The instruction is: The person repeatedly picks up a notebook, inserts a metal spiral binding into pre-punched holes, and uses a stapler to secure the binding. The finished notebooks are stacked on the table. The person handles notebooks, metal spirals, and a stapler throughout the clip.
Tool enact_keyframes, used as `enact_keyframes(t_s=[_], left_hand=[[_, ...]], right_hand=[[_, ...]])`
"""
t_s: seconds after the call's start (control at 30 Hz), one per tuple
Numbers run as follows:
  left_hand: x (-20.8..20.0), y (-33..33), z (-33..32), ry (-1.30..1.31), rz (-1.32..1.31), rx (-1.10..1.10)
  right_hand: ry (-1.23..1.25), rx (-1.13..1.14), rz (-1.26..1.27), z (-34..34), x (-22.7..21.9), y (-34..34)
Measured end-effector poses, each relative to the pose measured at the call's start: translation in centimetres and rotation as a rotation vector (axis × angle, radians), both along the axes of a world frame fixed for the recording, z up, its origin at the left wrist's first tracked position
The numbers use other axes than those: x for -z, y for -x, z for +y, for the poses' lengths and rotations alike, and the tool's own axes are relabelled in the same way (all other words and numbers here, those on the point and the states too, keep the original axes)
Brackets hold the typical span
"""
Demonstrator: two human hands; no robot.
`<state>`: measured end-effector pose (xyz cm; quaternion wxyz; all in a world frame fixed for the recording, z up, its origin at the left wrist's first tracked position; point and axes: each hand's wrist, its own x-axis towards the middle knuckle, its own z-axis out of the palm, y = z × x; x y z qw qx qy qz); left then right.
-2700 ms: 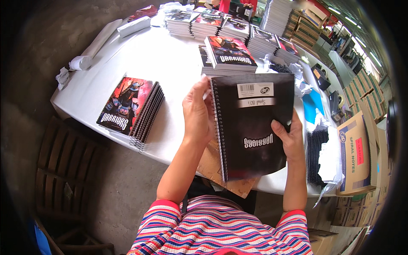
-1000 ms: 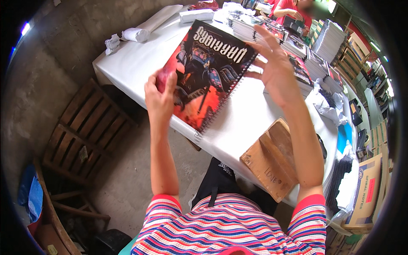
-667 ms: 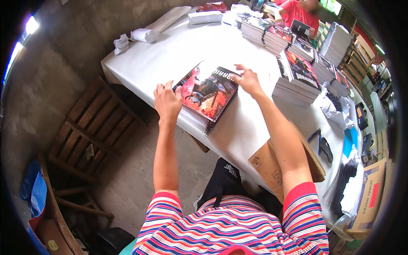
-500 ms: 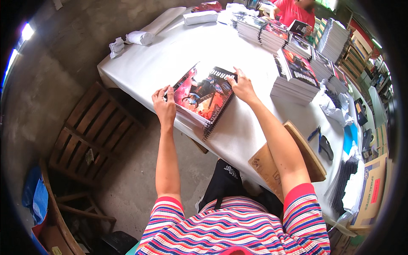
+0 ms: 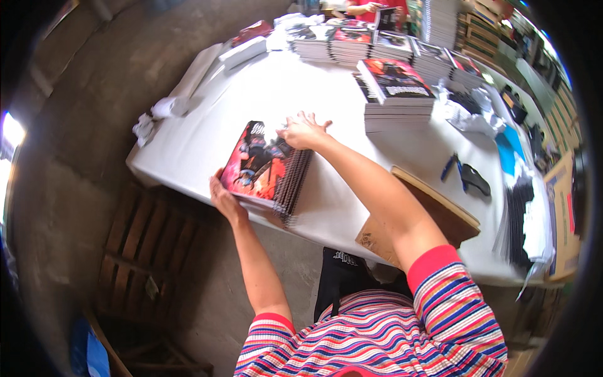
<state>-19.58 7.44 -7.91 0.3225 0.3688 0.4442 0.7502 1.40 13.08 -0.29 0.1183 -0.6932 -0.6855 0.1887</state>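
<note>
A stack of spiral-bound notebooks (image 5: 256, 164) with red and black illustrated covers lies near the table's front edge, black coils along its right side. My left hand (image 5: 227, 200) holds the stack's lower left corner, its fingers pressed along the edge and partly hidden. Over the upper right corner reaches my right hand (image 5: 304, 131), fingers spread, its palm side hidden. It grips nothing that I can see.
Taller notebook piles (image 5: 399, 94) stand to the right and along the back. A brown board (image 5: 433, 204), blue-handled pliers (image 5: 450, 167) and loose black coils (image 5: 516, 220) lie at right. Across the white table (image 5: 188, 132), a person in red (image 5: 370, 9) handles a notebook.
The stack's cover has turned somewhat and its coils line up more evenly. My right hand has opened its fingers wide at the upper corner. The whole view has shifted.
</note>
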Motion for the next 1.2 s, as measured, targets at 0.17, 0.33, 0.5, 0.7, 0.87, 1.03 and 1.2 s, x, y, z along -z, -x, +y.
enact_keyframes(t_s=[0.17, 0.33, 0.5, 0.7, 0.87, 1.03, 1.2], left_hand=[[2.2, 2.3, -0.4, -0.268, 0.291, -0.362], [-4.6, -8.8, -11.5, -0.662, 0.811, -0.073], [-1.0, -19.0, -19.1, -0.953, 1.281, 1.005], [1.2, -23.3, -18.5, -0.842, 1.157, 1.059], [-2.8, -24.7, -18.5, -0.446, 0.605, 1.044], [-6.5, -27.0, -16.7, -0.231, -0.468, 0.966], [-7.6, -23.1, -16.3, -0.138, -0.367, 0.784]], right_hand=[[-0.406, 0.213, -0.085, 3.1, -6.6, -12.2], [-0.162, 0.561, -0.145, 0.7, -5.1, -35.6], [-0.087, 0.619, 0.332, -1.5, -3.3, -33.3], [-0.462, 0.683, -0.192, -2.3, -4.7, -35.6], [-0.703, 0.531, 0.768, -9.5, -8.4, -31.8], [-0.865, 0.451, 1.331, -22.4, -5.3, -17.3], [-0.889, 0.254, 1.617, -28.6, -2.1, -14.0]])
